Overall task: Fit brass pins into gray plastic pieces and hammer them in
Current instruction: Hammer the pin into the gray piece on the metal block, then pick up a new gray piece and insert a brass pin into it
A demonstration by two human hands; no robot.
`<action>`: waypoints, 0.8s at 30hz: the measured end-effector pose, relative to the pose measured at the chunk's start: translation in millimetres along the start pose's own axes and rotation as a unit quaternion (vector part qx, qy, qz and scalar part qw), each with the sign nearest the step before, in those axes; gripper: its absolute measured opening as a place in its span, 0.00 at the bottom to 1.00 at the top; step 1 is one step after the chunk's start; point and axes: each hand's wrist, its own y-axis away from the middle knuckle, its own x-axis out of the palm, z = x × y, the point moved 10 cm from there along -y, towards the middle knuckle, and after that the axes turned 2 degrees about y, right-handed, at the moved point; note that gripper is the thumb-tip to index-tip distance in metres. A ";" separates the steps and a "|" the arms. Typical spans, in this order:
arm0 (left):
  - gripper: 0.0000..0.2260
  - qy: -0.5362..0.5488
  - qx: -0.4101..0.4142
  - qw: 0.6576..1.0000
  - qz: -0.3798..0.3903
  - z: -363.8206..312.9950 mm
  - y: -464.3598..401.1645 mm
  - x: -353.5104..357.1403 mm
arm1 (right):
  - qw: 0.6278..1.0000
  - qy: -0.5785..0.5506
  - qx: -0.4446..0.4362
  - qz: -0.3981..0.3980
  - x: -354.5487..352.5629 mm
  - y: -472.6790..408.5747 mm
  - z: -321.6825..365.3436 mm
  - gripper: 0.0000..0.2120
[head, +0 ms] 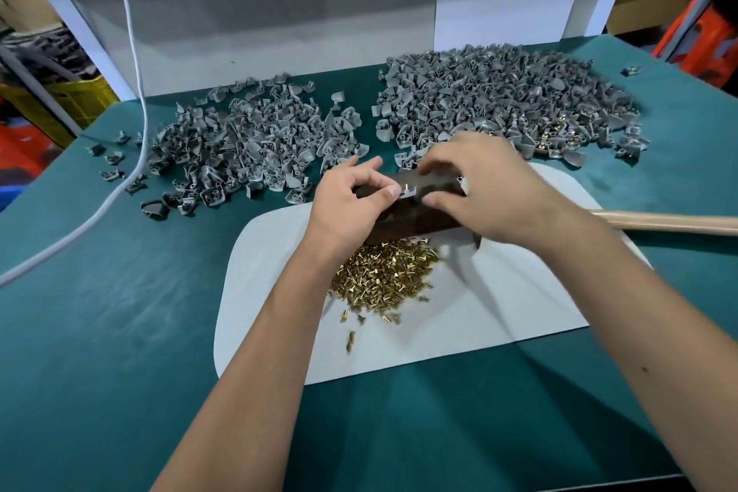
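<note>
a gray plastic piece (408,194) with a brass pin (404,185) upright in it sits on a dark block (415,212) mid-table, the left hand (351,198) pinching it, the right hand (475,180) curled over it, grip unclear, loose pins (383,276) nearer the front edge.

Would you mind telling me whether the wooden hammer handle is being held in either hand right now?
No, the wooden hammer handle lies on the green table beyond the right hand, while both hands work at the dark block.
</note>
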 end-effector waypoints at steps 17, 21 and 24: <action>0.09 -0.210 -0.077 0.939 -0.260 35.1 0.0 -116.9 | 0.995 0.080 0.064 -0.020 1.1 -66.8 -17.4 0.14; 0.10 -0.249 -0.054 0.940 -0.228 38.9 -2.6 -107.6 | 0.986 0.107 0.122 -0.044 -8.8 -81.2 -29.8 0.14; 0.10 -0.258 -0.039 0.940 -0.218 39.5 -5.0 -108.4 | 0.997 0.047 0.055 -0.028 0.2 -79.2 9.7 0.12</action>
